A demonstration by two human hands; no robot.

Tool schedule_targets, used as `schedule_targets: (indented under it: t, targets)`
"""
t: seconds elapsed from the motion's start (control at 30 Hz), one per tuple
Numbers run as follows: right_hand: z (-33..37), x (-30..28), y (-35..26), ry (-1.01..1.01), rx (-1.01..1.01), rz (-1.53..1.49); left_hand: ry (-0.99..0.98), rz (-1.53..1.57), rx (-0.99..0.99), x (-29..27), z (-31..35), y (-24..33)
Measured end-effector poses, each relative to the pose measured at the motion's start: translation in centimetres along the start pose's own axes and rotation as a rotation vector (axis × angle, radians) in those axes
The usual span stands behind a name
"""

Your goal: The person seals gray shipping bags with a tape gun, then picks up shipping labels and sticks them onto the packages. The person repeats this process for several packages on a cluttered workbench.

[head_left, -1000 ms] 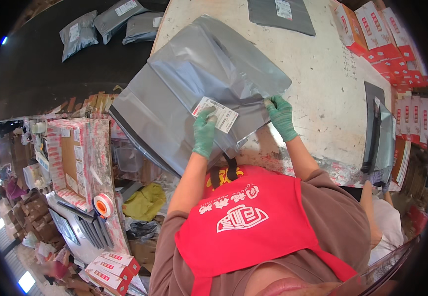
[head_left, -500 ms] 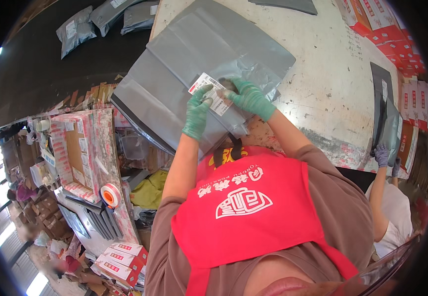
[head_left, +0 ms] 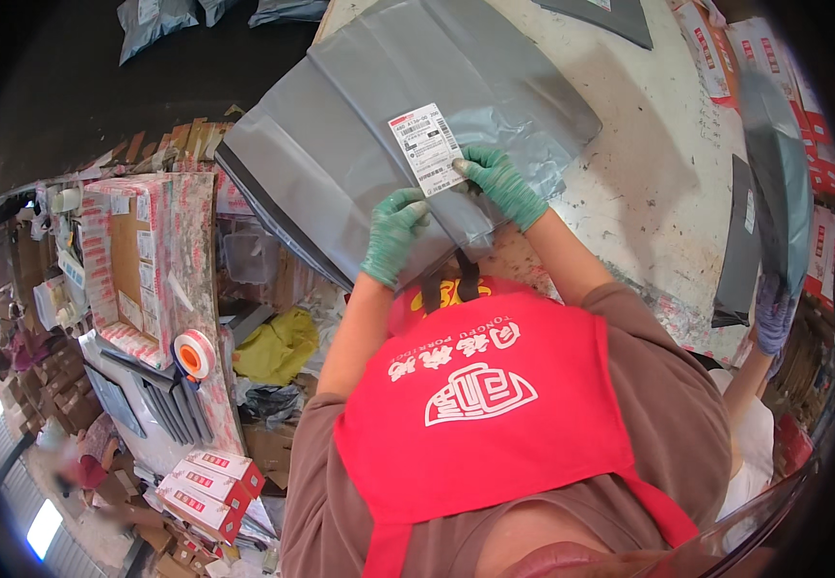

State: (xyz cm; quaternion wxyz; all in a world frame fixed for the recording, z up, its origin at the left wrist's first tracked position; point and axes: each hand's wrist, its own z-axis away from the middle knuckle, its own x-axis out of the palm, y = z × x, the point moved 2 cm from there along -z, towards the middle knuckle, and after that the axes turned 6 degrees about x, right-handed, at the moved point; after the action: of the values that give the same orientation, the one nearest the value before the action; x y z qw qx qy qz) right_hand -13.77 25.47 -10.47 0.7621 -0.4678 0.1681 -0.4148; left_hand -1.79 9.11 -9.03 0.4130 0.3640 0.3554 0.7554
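A white printed shipping label is over a stack of large grey plastic mailing bags in front of me. My right hand, in a green glove, pinches the label's lower right edge between thumb and fingers. My left hand, gloved in green too, sits just below and left of the label, apart from it. Its fingers are curled in with the thumb against them; whatever might be between them is hidden. Whether the label's far end touches the top bag, I cannot tell.
At the right, a co-worker's gloved hand holds up a grey bag. Another dark bag lies on the pale worktable. Red-and-white boxes stand behind. A tape roll hangs at left beside a dark conveyor belt.
My left hand has let go of the label and drawn down. The label now lies flatter, held by my right hand alone. The co-worker has raised a grey bag at the right.
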Motion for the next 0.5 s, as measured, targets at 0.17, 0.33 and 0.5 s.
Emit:
schedule_targets:
  t: [0.17,0.33,0.5]
  targets:
    - [-0.19,0.1,-0.1,0.035,-0.008,-0.002,0.025,0.067,-0.026,-0.25,-0.13,-0.7]
    - [0.14,0.04,-0.29,0.052,-0.001,-0.01,0.074,0.023,-0.022,0.13,-0.22,-0.57]
    - [-0.18,-0.56,0.07,-0.025,0.082,0.058,0.069,0.028,0.007,0.12,-0.19,-0.6]
